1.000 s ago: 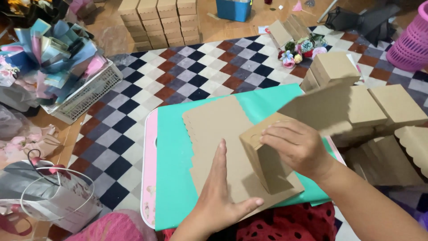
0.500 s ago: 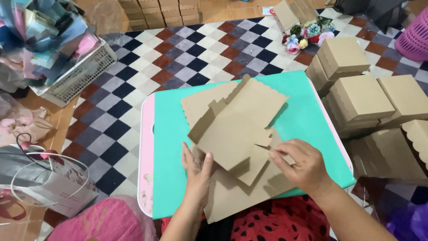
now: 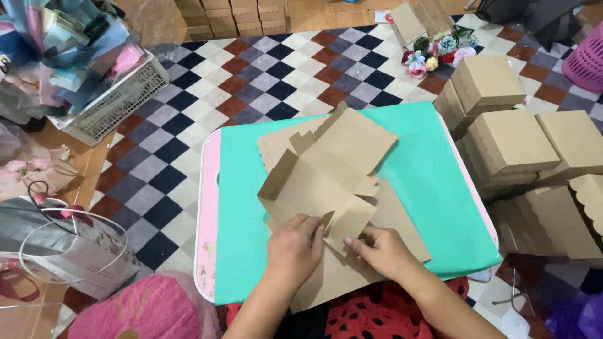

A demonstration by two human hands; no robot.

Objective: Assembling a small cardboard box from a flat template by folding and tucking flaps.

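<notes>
In the head view, finished kraft boxes (image 3: 502, 141) were stacked just off the right edge of the green mat (image 3: 433, 182). A small bunch of artificial flowers (image 3: 436, 55) lay beyond its far right corner, and a white slatted basket (image 3: 110, 103) stood well off the far left corner. A clear bag with a wire rim (image 3: 69, 251) sat left of the near edge.

The unfolded cardboard box blank (image 3: 330, 182) covered the mat's middle and ran from the near edge toward the far one, its long axis tilted to the far right. It was plain brown, scallop-edged, with panels partly lifted (creases caught the light).

The left hand (image 3: 294, 248) pinched a flap at the blank's near end, fingers curled over it. The right hand (image 3: 383, 250) pressed and gripped the neighbouring flap, fingertips touching the cardboard.
</notes>
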